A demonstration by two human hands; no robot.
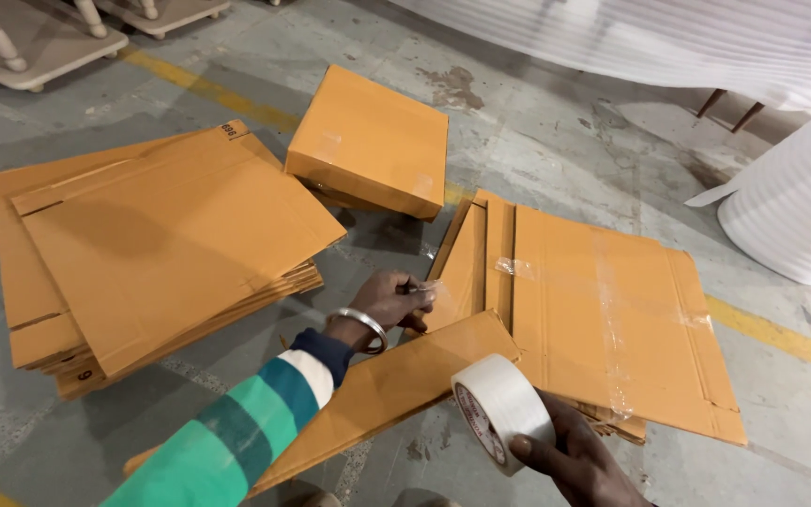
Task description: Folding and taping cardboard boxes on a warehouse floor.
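we see the flattened cardboard box (pixel 603 319) lying on the concrete floor (pixel 537 141), its long side running from the near left toward the far right, and its open flaps (pixel 466 268) pointing toward the left. one flap (pixel 396 385) is lifted up toward us, slanting down to the left. clear tape already crosses the box. our left hand (pixel 391 300) is closed on the edge of a flap, with a small dark thing pinched in the fingers that we cannot make out. our right hand (pixel 579 460) grips a roll of white tape (pixel 501 411) from below, just in front of the box's near edge. to the left lies a stack of flat cardboard (pixel 152 244), and beyond sits a closed box (pixel 368 141). a yellow line (pixel 772 329) runs over the grey floor, and white foam rolls (pixel 790 197) stand at right.
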